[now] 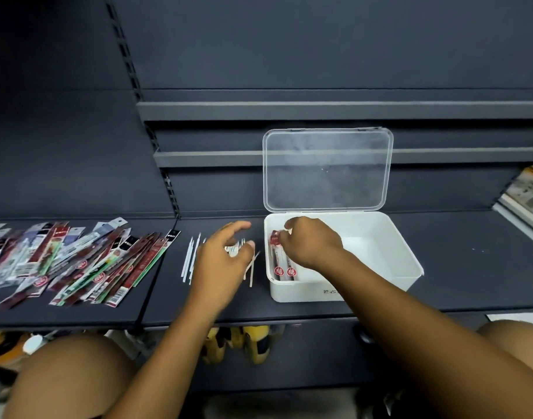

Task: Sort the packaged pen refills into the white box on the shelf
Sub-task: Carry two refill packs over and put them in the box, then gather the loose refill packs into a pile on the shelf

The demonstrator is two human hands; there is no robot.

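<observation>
- A dark grey shop shelving unit fills the view, with a flat dark shelf running left to right in front of its back panel.
- Right of centre on the shelf stands the white box. Its clear lid is hinged open and stands upright at the far side.
- The right hand reaches into the left end of the box. Its fingertips pinch the far end of some red packets, which lie lengthwise along the box's left wall. Two round red seals show at their near end.
- The left hand hovers just left of the box, fingers apart and loosely curved, holding nothing that can be made out. Below it lie thin white sticks, loose on the shelf; whether the hand touches them cannot be told.
- At the far left of the shelf, a large overlapping pile of packaged pen refills in red, green and black waits, well apart from the box.
- The step in hand appears to be settling packets into the box; most of the sorting seems still ahead.
- The next move likely calls for letting go of the packets so they lie flat against the wall, then reaching left to the pile for more.
</observation>
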